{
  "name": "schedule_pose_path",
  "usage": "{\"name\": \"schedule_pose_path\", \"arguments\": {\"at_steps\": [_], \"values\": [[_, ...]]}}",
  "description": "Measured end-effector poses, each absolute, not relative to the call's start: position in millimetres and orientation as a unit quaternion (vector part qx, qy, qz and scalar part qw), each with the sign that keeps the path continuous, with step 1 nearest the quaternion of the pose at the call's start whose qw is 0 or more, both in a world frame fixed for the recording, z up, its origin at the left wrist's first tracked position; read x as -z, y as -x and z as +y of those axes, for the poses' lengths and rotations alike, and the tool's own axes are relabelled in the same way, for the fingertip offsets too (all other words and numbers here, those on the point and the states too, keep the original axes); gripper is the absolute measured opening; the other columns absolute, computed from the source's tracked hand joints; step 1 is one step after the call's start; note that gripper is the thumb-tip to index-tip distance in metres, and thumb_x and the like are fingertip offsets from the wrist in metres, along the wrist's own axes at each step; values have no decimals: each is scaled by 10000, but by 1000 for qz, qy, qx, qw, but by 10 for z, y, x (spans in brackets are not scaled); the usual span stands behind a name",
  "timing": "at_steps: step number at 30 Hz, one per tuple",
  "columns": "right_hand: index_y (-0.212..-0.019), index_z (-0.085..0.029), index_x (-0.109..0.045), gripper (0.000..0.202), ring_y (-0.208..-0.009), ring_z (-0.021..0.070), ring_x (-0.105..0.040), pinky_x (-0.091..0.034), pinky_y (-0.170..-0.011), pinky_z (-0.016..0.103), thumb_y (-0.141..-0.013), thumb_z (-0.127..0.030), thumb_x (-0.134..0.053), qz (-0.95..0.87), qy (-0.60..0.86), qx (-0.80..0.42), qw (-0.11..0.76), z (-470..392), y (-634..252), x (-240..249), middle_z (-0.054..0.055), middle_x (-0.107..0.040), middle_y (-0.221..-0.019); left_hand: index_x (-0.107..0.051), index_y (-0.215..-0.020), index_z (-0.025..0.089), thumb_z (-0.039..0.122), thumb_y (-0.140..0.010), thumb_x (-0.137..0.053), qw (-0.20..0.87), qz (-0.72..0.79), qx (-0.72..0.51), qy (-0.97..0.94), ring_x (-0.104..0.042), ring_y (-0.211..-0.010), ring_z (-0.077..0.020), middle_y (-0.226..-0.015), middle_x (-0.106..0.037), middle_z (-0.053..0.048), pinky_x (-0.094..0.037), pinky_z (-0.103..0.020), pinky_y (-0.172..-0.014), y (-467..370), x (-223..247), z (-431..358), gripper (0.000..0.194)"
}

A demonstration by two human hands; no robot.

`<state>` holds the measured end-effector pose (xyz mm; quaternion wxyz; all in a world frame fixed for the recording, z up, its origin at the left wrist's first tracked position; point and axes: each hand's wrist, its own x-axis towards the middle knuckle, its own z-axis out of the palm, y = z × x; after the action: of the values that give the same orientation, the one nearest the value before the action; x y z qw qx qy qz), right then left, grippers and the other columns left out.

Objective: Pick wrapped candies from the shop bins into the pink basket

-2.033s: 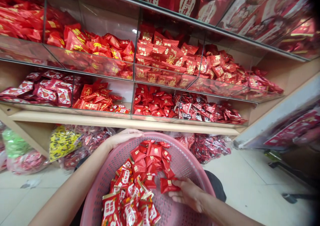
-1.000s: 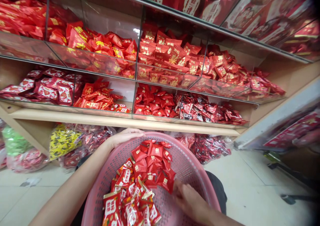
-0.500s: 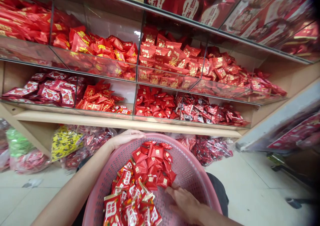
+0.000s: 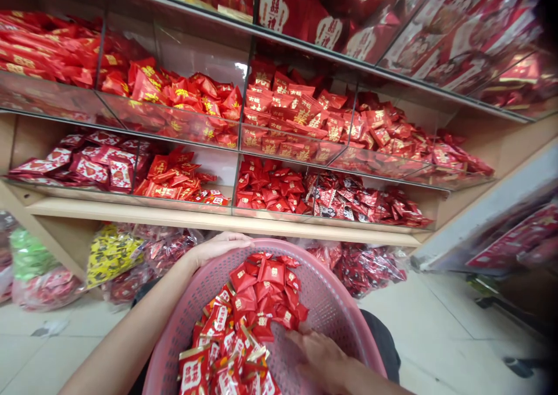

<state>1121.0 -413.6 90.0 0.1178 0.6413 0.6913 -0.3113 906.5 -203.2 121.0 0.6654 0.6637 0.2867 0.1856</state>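
A pink perforated plastic basket [image 4: 344, 302] stands low in front of me, tilted toward me. My left hand [image 4: 224, 245] holds its far left rim, the fingers laid along the edge. Inside, plain red candy packets [image 4: 270, 290] with small gold marks lie in a heap at the far side. Nearer to me, red packets with white labels and gold ends [image 4: 222, 348] fill the left side. My right hand [image 4: 316, 348] is in the basket on the right, fingers stretched at the edge of the plain red packets and slightly blurred; nothing shows in its grasp.
Ahead are wooden shelves [image 4: 131, 206] with clear-fronted compartments of red packets [image 4: 300, 110]. Below, clear bags of packets, one yellow [image 4: 111, 255] and one green [image 4: 32, 255], lie on the tiled floor [image 4: 427, 325]. A dark chair-like leg [image 4: 518, 366] stands at right.
My right hand shifts slightly within the basket beside the red packets. The shelves sit a little lower in view as my head tilts. My left hand keeps to the rim.
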Motion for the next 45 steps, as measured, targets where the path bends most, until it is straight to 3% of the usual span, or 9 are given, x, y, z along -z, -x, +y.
{"name": "schedule_pose_path", "arguments": {"at_steps": [6, 12, 17, 20, 28, 35, 40, 45], "values": [[-986, -185, -629, 278, -936, 260, -569, -418, -796, 335, -744, -238, -502, 737, -621, 244, 107, -3954, -11207, -1293, 108, -642, -971, -628, -1005, 146, 416, -723, -594, 650, 286, -189, -678, -554, -989, -234, -1029, -635, -73, -386, -327, -903, -9066, -1200, -2032, 391], [-945, -182, -589, 245, -793, 180, -569, -364, -659, 249, -862, -262, -373, 751, -660, 19, -8, -3286, -11279, -1938, 73, -632, -849, -634, -984, 152, 420, -718, -598, 660, 278, -189, -672, -555, -993, -233, -1044, -631, -69, -392, -320, -893, -9072, -1190, -2026, 379], [-915, -153, -591, 212, -909, 220, -477, -309, -719, 299, -853, -147, -389, 731, -643, -228, 33, -2721, -11501, -2291, 116, -582, -919, -655, -943, 153, 414, -711, -609, 650, 280, -194, -680, -537, -1030, -227, -1092, -611, -66, -363, -309, -934, -9044, -1174, -2001, 352], [-873, -155, -612, 210, -933, 240, -433, -276, -746, 344, -841, -128, -407, 745, -593, -293, 84, -2478, -11632, -2311, 131, -557, -955, -648, -963, 149, 413, -715, -606, 655, 277, -196, -675, -536, -1033, -229, -1093, -610, -73, -361, -319, -940, -9040, -1169, -1995, 366], [-841, -163, -649, 211, -913, 235, -424, -234, -798, 386, -811, -99, -450, 766, -550, -312, 114, -2220, -11664, -2216, 114, -579, -922, -651, -958, 132, 406, -714, -607, 654, 272, -199, -677, -537, -1033, -237, -1083, -613, -89, -361, -329, -943, -9056, -1182, -1993, 369], [-749, -162, -620, 191, -870, 221, -420, -225, -799, 384, -834, -134, -450, 793, -498, -342, 73, -2219, -11816, -2238, 93, -581, -840, -647, -977, 146, 404, -722, -600, 655, 270, -195, -678, -539, -1030, -233, -1080, -616, -76, -364, -327, -941, -9056, -1178, -1989, 366], [-790, -180, -586, 173, -848, 194, -429, -259, -774, 348, -862, -178, -428, 800, -507, -320, -34, -2327, -11857, -2378, 67, -580, -855, -650, -962, 141, 404, -719, -603, 651, 275, -196, -680, -540, -1027, -233, -1070, -620, -78, -362, -324, -944, -9059, -1182, -1991, 361], [-823, -186, -568, 140, -802, 175, -481, -335, -709, 301, -845, -223, -435, 774, -547, -190, -257, -2477, -11769, -2441, 48, -595, -852, -649, -961, 141, 406, -718, -605, 657, 277, -198, -673, -537, -1033, -234, -1075, -617, -82, -363, -321, -942, -9062, -1185, -2003, 362]]}}
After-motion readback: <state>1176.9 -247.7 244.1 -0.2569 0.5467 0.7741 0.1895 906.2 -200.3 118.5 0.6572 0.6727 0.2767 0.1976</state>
